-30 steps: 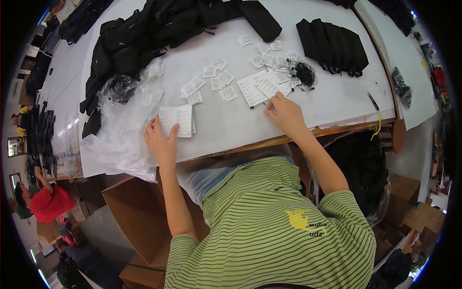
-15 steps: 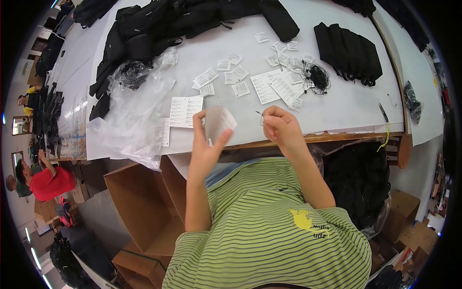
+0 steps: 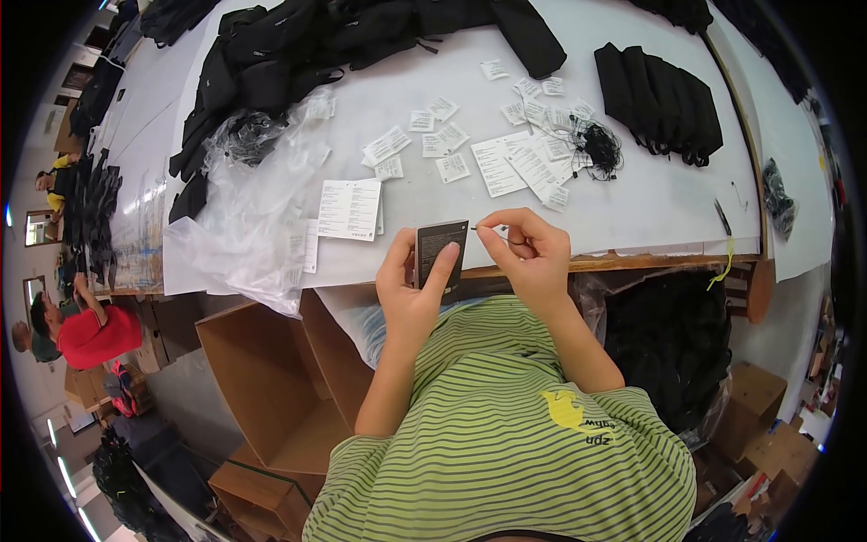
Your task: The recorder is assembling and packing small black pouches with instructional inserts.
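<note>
Above the table's near edge, my left hand (image 3: 406, 285) is closed round a dark hang tag (image 3: 442, 242), its thumb lying across the black printed face. Just right of it, my right hand (image 3: 542, 262) pinches a thin black tag string (image 3: 517, 241). One tip of the string points toward the tag's upper corner, with a small gap between them. Beyond my hands lie white printed cards (image 3: 348, 208) and more white cards (image 3: 498, 165). A tangled bunch of black strings (image 3: 599, 147) rests beside several small white labels (image 3: 446, 138).
Black bags (image 3: 271, 54) line the far left of the table, near a crumpled clear plastic bag (image 3: 257, 212). Folded black bags (image 3: 659, 104) sit at the right, with a cutter (image 3: 722, 217) nearer. Below stands an open cardboard box (image 3: 262, 388). A person in red (image 3: 97, 339) is far left.
My left hand has moved slightly right and turned the tag from its pale side to its black side. My right hand has come closer to the tag with the string.
</note>
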